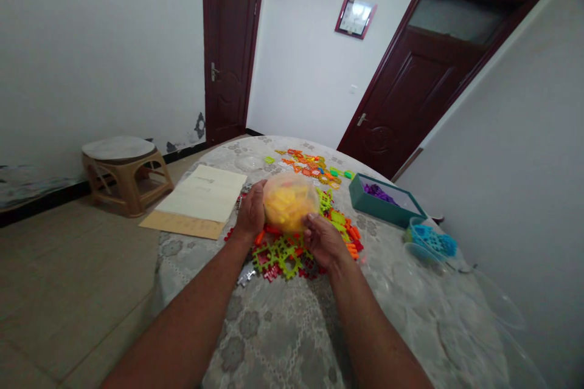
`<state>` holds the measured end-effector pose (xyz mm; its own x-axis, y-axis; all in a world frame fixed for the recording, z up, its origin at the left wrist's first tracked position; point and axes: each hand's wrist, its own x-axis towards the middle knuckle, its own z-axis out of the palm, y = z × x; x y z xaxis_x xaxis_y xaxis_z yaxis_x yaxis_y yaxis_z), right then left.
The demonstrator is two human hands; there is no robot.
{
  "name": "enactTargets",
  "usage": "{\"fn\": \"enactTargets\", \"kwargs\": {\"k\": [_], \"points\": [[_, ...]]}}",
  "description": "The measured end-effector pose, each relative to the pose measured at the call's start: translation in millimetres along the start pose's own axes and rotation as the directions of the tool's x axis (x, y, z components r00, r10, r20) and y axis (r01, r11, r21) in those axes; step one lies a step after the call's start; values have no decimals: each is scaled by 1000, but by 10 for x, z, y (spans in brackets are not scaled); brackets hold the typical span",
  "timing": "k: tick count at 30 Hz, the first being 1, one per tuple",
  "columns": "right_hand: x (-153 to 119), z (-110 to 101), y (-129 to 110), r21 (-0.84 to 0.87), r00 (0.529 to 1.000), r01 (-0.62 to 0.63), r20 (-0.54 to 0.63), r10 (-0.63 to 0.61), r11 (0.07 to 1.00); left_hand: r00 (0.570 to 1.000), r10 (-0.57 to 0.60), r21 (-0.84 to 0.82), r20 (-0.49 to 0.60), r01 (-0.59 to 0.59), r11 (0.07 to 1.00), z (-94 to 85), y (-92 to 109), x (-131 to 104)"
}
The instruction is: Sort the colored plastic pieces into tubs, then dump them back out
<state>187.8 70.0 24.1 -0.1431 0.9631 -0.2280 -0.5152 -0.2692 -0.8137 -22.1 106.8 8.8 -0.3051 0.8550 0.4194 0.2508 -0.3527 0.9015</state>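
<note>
Between my two hands is a round clear plastic tub (291, 199) filled with yellow pieces, raised over the table and tipped so its round face shows. My left hand (250, 211) grips its left side. At the lower right edge, my right hand (323, 237) has thumb and fingers closed on the rim. Beneath and around the tub lies a heap of plastic building pieces (283, 255), mostly lime green, with red, orange and grey ones. The tub hides part of this heap.
Orange and yellow pieces (310, 164) lie farther back. To the right stand a teal box (383, 208) with purple pieces and a clear tub (429, 240) with blue ones. Clear lids (410, 279) lie nearby. Papers (205, 194) lie left; a stool (125, 176) stands beyond.
</note>
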Motion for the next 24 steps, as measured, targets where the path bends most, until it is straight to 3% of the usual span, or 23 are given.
{"fn": "enactTargets", "kwargs": {"k": [3,5,10,14,17,19,21,22,24], "points": [[12,-27,12,232,992,-103,-46,116,967,999,30,25,37,-31,999,48,-57,-13],[0,-17,-21,318,988,-145,5,152,937,994,92,62,66,-96,993,76,-97,-29],[-103,60,-248,327,991,-108,109,76,939,954,274,211,125,-296,932,107,-110,-93],[-271,49,-667,169,990,111,64,-124,979,923,340,291,180,-380,878,111,-68,-137],[-443,-104,-1156,-170,918,384,-38,-395,908,902,362,341,235,-426,838,121,-67,-144],[-562,-283,-1507,-545,803,472,-58,-593,693,892,365,363,269,-444,819,134,-86,-131],[-658,-506,-1809,-879,702,353,23,-712,321,882,368,371,296,-461,807,149,-112,-111],[-689,-626,-1923,-964,684,240,86,-724,113,876,372,373,307,-470,800,156,-124,-101],[-709,-863,-2063,-970,720,24,185,-669,-243,866,383,381,321,-488,785,167,-141,-85]]}}
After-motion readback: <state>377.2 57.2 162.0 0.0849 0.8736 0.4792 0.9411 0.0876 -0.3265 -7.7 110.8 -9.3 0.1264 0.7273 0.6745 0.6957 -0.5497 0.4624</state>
